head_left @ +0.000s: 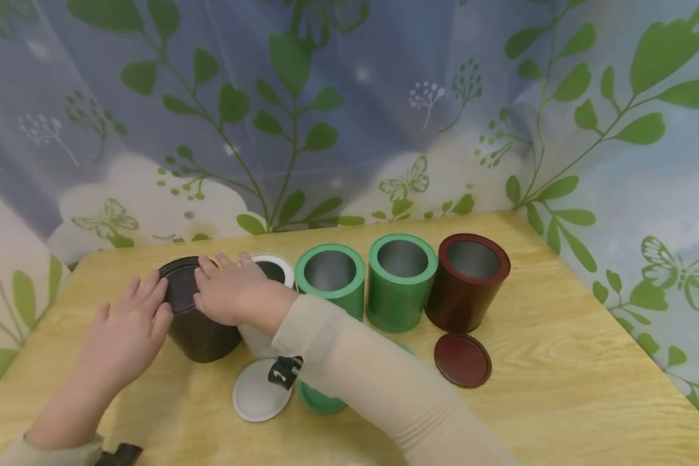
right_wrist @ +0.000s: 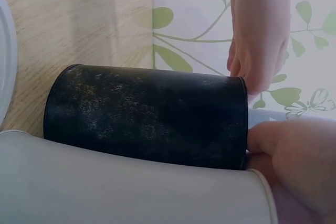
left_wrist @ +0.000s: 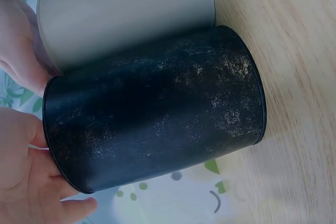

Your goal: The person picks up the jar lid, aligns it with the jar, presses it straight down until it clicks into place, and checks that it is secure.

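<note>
A black can (head_left: 205,338) stands at the left end of a row, a black lid (head_left: 180,285) over its top. My left hand (head_left: 125,333) touches the near left rim with its fingers extended. From the other side my right hand (head_left: 230,288) rests on the lid's right part, fingers spread and pointing away. Seen from the left wrist, the scuffed side of the can lies beside a white can (left_wrist: 126,19). In the right wrist view, fingertips of both hands meet the can's top edge. My right hand hides part of the lid.
Right of the white can stand two green cans (head_left: 332,272) (head_left: 402,285) and a dark red can (head_left: 468,285), all uncovered. In front lie a white lid (head_left: 259,391), a green lid (head_left: 321,400), another green lid mostly behind my right sleeve, and a dark red lid (head_left: 463,360). A patterned curtain (head_left: 361,129) hangs behind.
</note>
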Action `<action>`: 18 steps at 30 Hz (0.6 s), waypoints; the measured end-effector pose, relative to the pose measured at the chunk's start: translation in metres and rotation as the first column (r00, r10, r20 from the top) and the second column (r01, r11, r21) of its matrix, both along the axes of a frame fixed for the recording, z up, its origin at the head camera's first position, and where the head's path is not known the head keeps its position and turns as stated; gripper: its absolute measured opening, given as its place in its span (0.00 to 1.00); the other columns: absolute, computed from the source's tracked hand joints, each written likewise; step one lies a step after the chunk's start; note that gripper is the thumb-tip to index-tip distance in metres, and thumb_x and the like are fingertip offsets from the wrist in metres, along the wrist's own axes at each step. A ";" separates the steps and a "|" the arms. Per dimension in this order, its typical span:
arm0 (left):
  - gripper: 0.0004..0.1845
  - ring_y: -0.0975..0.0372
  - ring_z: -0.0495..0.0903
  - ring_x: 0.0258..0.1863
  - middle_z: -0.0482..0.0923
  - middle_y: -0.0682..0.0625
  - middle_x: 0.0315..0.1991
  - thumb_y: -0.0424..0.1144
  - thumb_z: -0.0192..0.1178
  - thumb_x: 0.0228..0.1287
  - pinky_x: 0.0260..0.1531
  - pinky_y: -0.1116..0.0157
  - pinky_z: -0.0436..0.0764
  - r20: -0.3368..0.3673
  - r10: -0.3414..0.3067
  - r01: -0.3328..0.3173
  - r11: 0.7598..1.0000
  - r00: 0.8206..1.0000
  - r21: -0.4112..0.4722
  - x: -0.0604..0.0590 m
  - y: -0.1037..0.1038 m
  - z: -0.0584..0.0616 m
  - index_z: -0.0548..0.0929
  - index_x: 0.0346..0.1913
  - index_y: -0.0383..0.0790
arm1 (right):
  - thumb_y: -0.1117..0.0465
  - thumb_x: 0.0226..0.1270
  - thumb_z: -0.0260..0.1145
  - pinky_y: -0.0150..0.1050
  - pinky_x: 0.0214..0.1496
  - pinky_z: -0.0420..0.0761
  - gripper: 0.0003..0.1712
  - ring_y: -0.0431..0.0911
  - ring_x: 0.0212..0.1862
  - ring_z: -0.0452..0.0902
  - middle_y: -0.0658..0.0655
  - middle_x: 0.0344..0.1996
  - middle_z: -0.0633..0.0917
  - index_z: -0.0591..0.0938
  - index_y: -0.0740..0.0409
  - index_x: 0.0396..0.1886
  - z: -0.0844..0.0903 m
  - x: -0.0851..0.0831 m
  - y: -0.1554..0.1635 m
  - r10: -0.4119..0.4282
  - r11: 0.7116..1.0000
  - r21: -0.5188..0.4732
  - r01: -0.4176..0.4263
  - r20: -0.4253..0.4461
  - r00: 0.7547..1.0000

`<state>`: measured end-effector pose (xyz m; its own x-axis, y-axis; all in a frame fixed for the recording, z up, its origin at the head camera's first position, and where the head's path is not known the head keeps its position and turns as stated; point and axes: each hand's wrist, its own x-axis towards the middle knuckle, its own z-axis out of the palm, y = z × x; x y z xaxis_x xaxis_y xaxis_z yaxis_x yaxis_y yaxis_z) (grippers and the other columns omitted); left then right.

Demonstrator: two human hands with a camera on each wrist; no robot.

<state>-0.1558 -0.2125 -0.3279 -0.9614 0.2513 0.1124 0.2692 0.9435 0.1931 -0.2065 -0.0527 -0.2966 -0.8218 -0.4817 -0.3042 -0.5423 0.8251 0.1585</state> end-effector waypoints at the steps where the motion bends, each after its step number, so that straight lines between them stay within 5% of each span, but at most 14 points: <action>1: 0.29 0.36 0.47 0.67 0.51 0.31 0.68 0.46 0.32 0.75 0.51 0.31 0.49 -0.006 0.004 -0.004 1.000 1.000 -0.001 0.001 0.000 0.000 0.59 0.67 0.24 | 0.39 0.74 0.28 0.44 0.71 0.36 0.31 0.38 0.72 0.28 0.39 0.72 0.36 0.41 0.35 0.74 0.000 0.001 -0.001 0.001 1.000 0.000 -0.001 -0.008 1.000; 11: 0.27 0.38 0.48 0.68 0.57 0.31 0.66 0.42 0.35 0.73 0.54 0.31 0.45 -0.127 0.053 -0.052 0.999 0.990 0.015 0.007 0.004 -0.007 0.63 0.64 0.24 | 0.40 0.75 0.28 0.46 0.71 0.35 0.31 0.38 0.72 0.30 0.41 0.73 0.40 0.45 0.38 0.74 -0.006 0.010 0.000 0.004 1.000 0.003 -0.004 -0.107 0.994; 18: 0.28 0.38 0.40 0.69 0.55 0.32 0.67 0.44 0.35 0.74 0.54 0.30 0.35 -0.098 0.071 -0.069 0.997 0.993 0.026 0.005 0.003 -0.006 0.62 0.66 0.26 | 0.38 0.74 0.31 0.48 0.71 0.35 0.32 0.38 0.72 0.34 0.41 0.73 0.47 0.50 0.40 0.74 -0.002 0.016 0.012 0.077 0.996 -0.025 -0.080 -0.119 0.990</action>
<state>-0.1504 -0.2098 -0.3337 -0.9603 0.1805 0.2127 0.2218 0.9564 0.1898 -0.1905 -0.0406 -0.2989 -0.8106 -0.5533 -0.1919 -0.5843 0.7861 0.2017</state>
